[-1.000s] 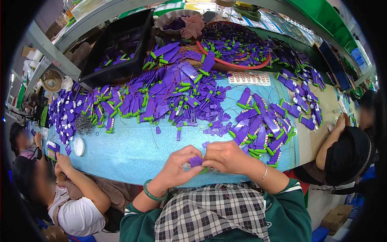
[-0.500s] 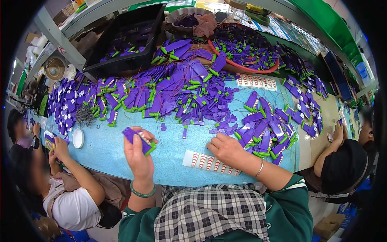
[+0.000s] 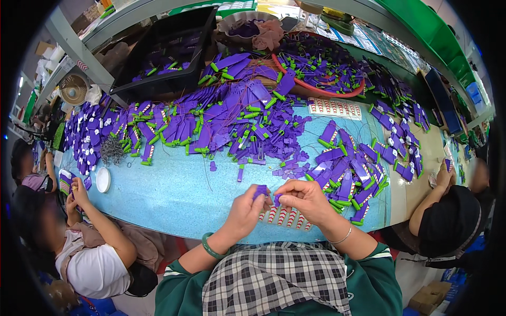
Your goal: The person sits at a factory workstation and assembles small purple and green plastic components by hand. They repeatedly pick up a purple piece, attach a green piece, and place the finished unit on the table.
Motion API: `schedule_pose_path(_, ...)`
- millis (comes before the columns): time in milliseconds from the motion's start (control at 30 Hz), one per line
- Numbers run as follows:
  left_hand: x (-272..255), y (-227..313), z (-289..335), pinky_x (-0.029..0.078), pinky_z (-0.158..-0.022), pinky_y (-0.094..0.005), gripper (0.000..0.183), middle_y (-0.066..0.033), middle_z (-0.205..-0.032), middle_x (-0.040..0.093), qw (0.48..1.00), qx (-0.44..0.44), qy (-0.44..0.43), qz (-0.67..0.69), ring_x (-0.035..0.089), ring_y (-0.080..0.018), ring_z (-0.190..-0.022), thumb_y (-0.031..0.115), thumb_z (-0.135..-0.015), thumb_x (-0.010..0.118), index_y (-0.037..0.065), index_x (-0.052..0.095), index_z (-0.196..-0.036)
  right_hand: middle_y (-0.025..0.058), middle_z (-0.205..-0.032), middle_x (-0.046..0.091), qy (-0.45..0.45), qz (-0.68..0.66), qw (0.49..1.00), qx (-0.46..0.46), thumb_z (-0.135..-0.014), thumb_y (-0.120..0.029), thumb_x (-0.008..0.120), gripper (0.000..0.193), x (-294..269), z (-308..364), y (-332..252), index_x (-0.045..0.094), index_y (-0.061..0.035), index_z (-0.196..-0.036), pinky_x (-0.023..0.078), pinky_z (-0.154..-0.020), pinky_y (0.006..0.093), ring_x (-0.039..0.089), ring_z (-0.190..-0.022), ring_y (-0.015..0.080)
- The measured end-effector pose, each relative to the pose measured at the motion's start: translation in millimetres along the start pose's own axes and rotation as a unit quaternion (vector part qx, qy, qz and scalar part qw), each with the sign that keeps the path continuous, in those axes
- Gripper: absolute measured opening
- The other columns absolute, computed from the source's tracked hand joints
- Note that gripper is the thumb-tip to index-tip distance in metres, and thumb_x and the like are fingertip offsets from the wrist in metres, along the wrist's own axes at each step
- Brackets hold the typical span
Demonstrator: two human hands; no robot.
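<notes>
My left hand (image 3: 243,211) is closed on a flat purple plastic piece (image 3: 260,191), whose top sticks out above the fingers; the rest is hidden in the palm. Close beside it, my right hand (image 3: 304,201) pinches a small purple piece (image 3: 278,199) between thumb and forefinger. The two hands nearly meet above a white sheet of red-and-cream chevron stickers (image 3: 287,217), which they partly cover. To the right lies a pile of purple pieces with green ends and striped stickers (image 3: 345,176). A heap of loose purple pieces (image 3: 258,131) spreads beyond my hands.
Farther back stand a black tray (image 3: 158,79) and a red-rimmed basket (image 3: 337,95) holding purple and green pieces. Another sticker sheet (image 3: 334,107) lies before the basket. A white round lid (image 3: 103,180) sits at the left. People work on both sides, the left one in a white shirt (image 3: 100,271).
My left hand has moved right toward my right hand, and the green end of its piece no longer shows. My right hand has turned and lifted from the sheet, pinching a small purple piece.
</notes>
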State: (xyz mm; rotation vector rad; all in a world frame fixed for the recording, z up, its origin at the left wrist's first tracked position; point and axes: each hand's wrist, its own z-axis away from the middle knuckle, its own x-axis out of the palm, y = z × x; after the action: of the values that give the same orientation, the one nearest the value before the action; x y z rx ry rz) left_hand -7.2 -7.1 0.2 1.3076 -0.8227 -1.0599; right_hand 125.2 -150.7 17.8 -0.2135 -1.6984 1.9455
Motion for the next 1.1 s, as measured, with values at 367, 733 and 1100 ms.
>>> schedule_pose_path(367,8.7,2.4,0.5,0.045,-0.060,-0.0402,0.014,-0.0165,-0.077,0.058,0.980,0.088,-0.062,-0.165,0.059,-0.0334,-0.067,0.009,-0.085,0.055,0.002,0.054,-0.097,0.0052,-0.070,0.060,0.012,0.302,0.943,-0.136,-0.077,-0.006,0.072,0.010,-0.3,6.5,-12.0,0.066,-0.0024,-0.084,0.045,-0.054,0.0266,0.058,-0.059,0.0124)
schedule_pose_path(733,7.6,8.8,-5.2,0.042,-0.055,-0.0387,0.014,-0.0152,-0.069,0.056,0.972,0.123,-0.076,-0.183,0.056,-0.0328,-0.059,0.014,-0.086,0.056,0.002,0.056,-0.091,0.0078,-0.072,0.061,0.058,0.363,0.918,-0.148,-0.073,-0.007,0.074,0.013,-2.1,8.4,-8.5,0.064,-0.0024,-0.080,0.047,-0.054,0.0302,0.061,-0.061,0.0183)
schedule_pose_path(1100,8.4,0.3,-1.4,0.048,-0.057,-0.0370,0.019,-0.0144,-0.069,0.063,0.978,0.091,-0.095,-0.159,0.064,-0.0296,-0.061,0.018,-0.091,0.052,0.001,0.059,-0.090,0.0072,-0.070,0.053,0.026,0.337,0.923,-0.182,-0.078,-0.005,0.071,0.014,5.8,0.6,-0.9,0.058,0.0004,-0.078,0.042,-0.050,0.0278,0.053,-0.055,0.0150)
